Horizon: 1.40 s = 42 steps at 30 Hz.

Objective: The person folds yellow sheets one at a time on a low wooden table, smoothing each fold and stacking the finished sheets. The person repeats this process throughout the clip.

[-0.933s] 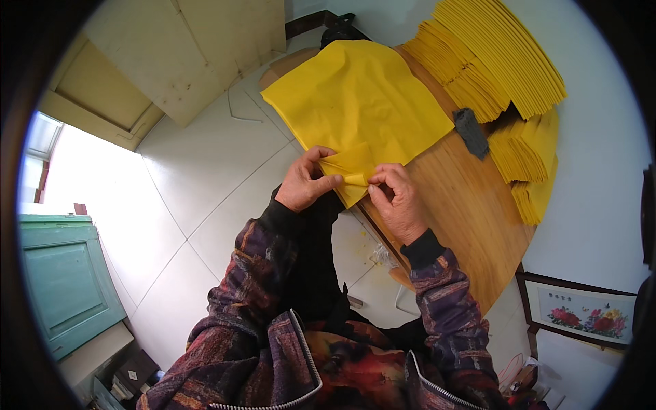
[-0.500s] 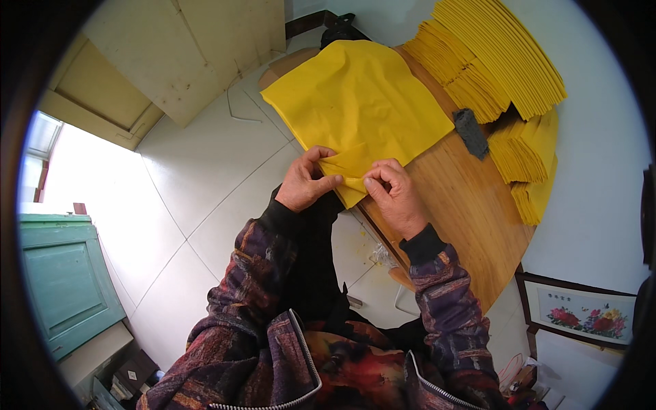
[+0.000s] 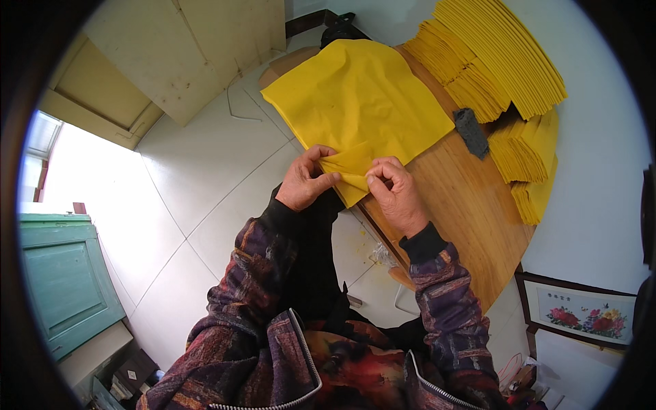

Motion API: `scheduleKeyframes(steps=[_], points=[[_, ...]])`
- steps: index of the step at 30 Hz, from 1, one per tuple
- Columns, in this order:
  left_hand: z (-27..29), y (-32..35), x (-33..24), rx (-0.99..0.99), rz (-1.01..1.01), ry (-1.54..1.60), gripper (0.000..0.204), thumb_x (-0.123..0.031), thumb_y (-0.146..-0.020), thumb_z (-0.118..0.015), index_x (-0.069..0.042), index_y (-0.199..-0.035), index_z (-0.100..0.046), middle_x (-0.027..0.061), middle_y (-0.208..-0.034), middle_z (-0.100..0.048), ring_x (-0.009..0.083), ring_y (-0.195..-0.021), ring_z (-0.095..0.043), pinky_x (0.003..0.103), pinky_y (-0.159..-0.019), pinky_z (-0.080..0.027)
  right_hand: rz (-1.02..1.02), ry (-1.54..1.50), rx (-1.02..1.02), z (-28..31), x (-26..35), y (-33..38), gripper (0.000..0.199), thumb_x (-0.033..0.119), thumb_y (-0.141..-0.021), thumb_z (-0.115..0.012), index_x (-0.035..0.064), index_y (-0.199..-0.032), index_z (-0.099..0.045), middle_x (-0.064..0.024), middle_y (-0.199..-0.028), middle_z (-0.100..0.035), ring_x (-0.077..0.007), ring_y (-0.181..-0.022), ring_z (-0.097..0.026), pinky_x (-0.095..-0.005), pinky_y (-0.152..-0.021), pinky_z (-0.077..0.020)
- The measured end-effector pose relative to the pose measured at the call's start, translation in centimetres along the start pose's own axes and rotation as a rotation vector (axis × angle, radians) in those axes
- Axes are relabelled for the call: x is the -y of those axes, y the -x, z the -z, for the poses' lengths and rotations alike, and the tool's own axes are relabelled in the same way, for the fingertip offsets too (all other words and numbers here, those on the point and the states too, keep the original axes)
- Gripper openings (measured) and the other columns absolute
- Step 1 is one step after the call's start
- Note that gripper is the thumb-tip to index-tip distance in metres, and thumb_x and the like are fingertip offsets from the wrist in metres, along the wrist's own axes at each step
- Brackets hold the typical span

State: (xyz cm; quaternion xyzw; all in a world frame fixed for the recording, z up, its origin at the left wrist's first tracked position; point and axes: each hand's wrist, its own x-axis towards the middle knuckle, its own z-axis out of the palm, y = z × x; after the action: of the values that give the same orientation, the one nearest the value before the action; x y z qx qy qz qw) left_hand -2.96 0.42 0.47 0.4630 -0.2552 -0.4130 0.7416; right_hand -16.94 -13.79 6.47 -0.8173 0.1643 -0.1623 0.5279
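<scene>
The left hand point(image 3: 306, 186) and the right hand point(image 3: 395, 195) pinch the near corner of the yellow sheet point(image 3: 355, 109) (folded over) on the wooden table point(image 3: 471, 212).

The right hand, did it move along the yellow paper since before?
Yes, a little. The right hand slid left along the yellow sheet, toward the left hand, away from the dark block on the wooden table.
</scene>
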Motion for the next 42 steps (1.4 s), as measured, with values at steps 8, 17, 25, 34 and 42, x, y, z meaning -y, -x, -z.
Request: scheduleKeyframes(steps=[8,17,25,34,42], points=[[0.0,0.0,-0.3,-0.015,0.03,-0.055,0.032,-0.006,-0.083,-0.062,0.002,-0.112,-0.051,0.0054,-0.101,-0.061,0.012,-0.091,-0.058,0.024,-0.083,-0.046,-0.026,-0.026,0.015,0.0,0.0,0.1,0.006,0.005,-0.086,-0.058,0.0001,-0.082,-0.058,-0.0045,-0.099,-0.052,-0.0081,-0.075,-0.048,-0.0212,-0.066,-0.0416],[0.0,0.0,-0.5,-0.007,0.034,-0.041,0.032,-0.004,-0.082,-0.061,0.001,-0.112,-0.052,0.0051,-0.101,-0.061,0.012,-0.091,-0.058,0.024,-0.083,-0.045,-0.056,-0.039,0.028,0.3,0.3,0.0,0.005,0.003,-0.083,-0.057,-0.001,-0.081,-0.057,-0.0074,-0.097,-0.054,-0.0132,-0.082,-0.053,-0.0241,-0.071,-0.0443],[-0.1,-0.1,-0.4,-0.007,0.026,-0.003,0.031,0.0,-0.082,-0.059,0.001,-0.112,-0.052,0.0046,-0.102,-0.06,0.012,-0.093,-0.058,0.024,-0.085,-0.045,-0.103,-0.143,-0.002,0.2,0.0,0.0,0.006,0.005,-0.086,-0.057,-0.0007,-0.083,-0.058,-0.0071,-0.102,-0.055,-0.0114,-0.088,-0.052,-0.0238,-0.078,-0.042],[-0.1,-0.1,-0.6,-0.017,0.05,0.001,0.03,0.002,-0.08,-0.058,0.0,-0.11,-0.053,0.003,-0.1,-0.059,0.0104,-0.089,-0.058,0.023,-0.082,-0.046,-0.017,-0.093,-0.033,0.4,0.0,-0.3,0.009,0.006,-0.086,-0.057,-0.0016,-0.081,-0.055,-0.0081,-0.096,-0.055,-0.0152,-0.085,-0.054,-0.0264,-0.075,-0.0452],[-0.1,-0.2,-0.2,-0.03,0.036,-0.012,0.026,0.0,-0.08,-0.058,-0.001,-0.107,-0.054,0.0009,-0.094,-0.059,0.0084,-0.084,-0.057,0.021,-0.077,-0.046,-0.01,0.012,-0.015,0.8,1.5,-0.8,0.01,0.006,-0.086,-0.057,-0.001,-0.08,-0.053,-0.0108,-0.096,-0.056,-0.0195,-0.088,-0.055,-0.0279,-0.075,-0.0458]])
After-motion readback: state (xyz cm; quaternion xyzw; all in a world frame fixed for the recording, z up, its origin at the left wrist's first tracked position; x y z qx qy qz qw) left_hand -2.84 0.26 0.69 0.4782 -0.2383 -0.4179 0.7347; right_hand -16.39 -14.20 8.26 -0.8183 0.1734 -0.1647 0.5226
